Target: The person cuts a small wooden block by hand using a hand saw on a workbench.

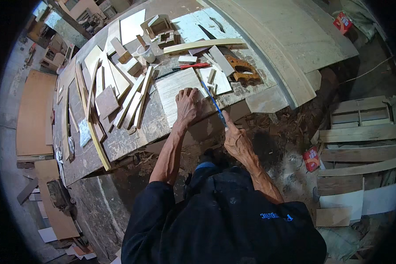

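Note:
A pale, grained wooden board (174, 93) lies at the near edge of the workbench. My left hand (187, 105) presses down on it with curled fingers and holds it in place. My right hand (237, 141) is closed round the dark handle of a slim tool with a long blue blade (212, 99). That blade runs along the board's right edge, pointing away from me; whether it is a saw or a file I cannot tell. Small wood offcuts (211, 76) lie on a white piece just right of the blade.
A handsaw with an orange-brown wooden handle (245, 70) lies to the right. Beyond the board are a red-handled tool (198, 65) and a white cup (146, 53). Loose wood strips (128, 103) crowd the left. A long curved wooden piece (268, 48) spans the right side.

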Available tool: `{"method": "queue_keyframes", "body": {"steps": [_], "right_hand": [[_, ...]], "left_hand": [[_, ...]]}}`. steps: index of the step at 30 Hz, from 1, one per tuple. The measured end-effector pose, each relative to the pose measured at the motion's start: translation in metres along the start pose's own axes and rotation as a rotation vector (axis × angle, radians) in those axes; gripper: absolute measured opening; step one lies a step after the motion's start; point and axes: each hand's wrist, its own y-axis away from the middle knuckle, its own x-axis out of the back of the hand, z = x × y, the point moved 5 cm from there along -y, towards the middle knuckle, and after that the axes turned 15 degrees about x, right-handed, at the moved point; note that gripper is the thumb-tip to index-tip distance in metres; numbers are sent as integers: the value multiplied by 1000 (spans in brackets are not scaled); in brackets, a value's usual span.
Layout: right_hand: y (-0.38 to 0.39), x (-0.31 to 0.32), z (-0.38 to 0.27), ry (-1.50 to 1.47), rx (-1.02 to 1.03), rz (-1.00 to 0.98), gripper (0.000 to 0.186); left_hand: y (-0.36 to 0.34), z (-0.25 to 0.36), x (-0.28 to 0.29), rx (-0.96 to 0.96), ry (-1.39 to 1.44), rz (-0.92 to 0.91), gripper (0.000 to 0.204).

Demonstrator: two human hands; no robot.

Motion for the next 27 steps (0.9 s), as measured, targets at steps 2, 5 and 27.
{"method": "queue_keyframes", "body": {"steps": [2,5,27], "right_hand": [[0,-4,3,78,61,12,74],[2,-2,-4,235,220,64,76],[6,25,-14,-22,1,146,66]], "left_hand": [[-1,-3,-2,2,-6,11,44],[-1,-3,-3,-16,-35,35,44],[-7,18,15,-64,65,70,41]]}}
